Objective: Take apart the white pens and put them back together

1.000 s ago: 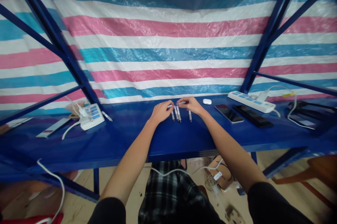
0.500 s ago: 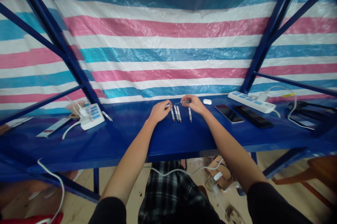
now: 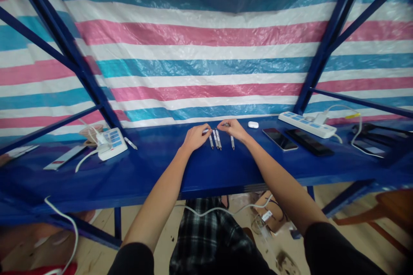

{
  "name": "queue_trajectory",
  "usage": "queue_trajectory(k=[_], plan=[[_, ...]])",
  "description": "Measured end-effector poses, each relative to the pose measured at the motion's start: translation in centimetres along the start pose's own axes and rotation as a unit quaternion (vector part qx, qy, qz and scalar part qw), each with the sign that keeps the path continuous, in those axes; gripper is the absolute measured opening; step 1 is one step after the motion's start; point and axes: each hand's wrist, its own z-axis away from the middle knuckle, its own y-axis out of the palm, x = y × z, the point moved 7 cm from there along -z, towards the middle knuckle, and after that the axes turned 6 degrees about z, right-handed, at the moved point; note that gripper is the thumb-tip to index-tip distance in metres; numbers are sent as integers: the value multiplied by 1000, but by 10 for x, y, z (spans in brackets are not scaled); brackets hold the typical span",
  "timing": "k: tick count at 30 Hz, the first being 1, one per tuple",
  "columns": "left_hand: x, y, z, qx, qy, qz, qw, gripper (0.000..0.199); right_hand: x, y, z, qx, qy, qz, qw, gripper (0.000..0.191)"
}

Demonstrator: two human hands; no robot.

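My left hand pinches a white pen piece above the blue table. Close by on the right, my right hand has its fingertips closed on a small grey pen part. The two pieces point toward each other; whether they touch cannot be made out. Below the hands several white pens with dark tips lie on the table, tips toward me: one pen by my left fingers, a close group of pens in the middle, and a separate pen under my right hand.
To the right are a white earphone case, a phone, a black device and a power strip. Leftward are another power strip, a white pen and a flat box. Striped sheeting hangs behind.
My right hand has moved a little left, bringing its grey pen part nearer to the piece in my left hand. My left hand and the pens on the table stay put.
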Motion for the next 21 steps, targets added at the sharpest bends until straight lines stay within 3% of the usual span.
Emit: queue_trajectory(k=[12,21], plan=[[0,-3,0,-22,2,15,1000,29,2,3,0,3,-11,-3,1000,34],[10,3,-4,-9,16,25,1000,32,-6,-10,-1,-46,7,-27,999,39]])
